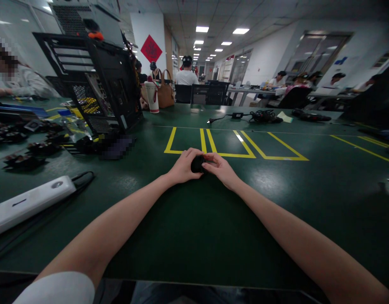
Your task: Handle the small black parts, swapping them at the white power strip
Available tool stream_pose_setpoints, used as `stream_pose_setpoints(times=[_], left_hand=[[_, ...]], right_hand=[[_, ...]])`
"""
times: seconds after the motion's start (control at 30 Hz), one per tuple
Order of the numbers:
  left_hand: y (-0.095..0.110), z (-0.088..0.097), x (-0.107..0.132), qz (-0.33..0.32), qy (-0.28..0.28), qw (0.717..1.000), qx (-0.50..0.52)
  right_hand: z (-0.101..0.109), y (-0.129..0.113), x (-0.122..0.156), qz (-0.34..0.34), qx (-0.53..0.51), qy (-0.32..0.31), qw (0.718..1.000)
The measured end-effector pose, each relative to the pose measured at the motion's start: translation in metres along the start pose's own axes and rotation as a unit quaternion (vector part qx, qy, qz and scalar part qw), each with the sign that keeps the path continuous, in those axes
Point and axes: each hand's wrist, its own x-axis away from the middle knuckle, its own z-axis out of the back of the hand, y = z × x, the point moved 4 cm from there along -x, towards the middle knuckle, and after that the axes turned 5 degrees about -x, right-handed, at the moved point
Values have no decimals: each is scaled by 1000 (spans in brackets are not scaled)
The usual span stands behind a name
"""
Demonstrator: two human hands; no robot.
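A small black object [197, 164], rounded in outline, is held between my two hands above the green table [201, 236]. Its kind cannot be made out. My left hand [185, 165] curls around its left side, with the thumb below and the fingers over the top. From the other side my right hand [220, 169] pinches at its right edge, thumb and fingertips close together. Just beyond the hands, yellow tape outlines [235, 155] mark the tabletop.
On the left stand an open black computer case [114, 90], a white power strip [36, 202] and several dark parts [20, 162]. A white cup [152, 98] and a brown bag [166, 93] are behind. Black cables [266, 116] lie at the back. A person [30, 82] sits far left.
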Motion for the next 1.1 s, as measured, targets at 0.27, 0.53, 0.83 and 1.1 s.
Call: stream_pose_setpoints(times=[0.27, 0.53, 0.83, 1.1], left_hand=[[0, 1, 1, 7, -3, 1000, 8], [2, 2, 1, -5, 3, 1000, -9], [0, 2, 2, 1, 4, 1000, -1], [4, 5, 2, 4, -4, 1000, 9]], right_hand=[[-2, -1, 3, 8, -21, -19, 1000], [1, 4, -2, -10, -14, 5, 1000], [-1, 4, 1, -5, -39, -33, 999], [0, 6, -1, -30, -14, -10, 999]])
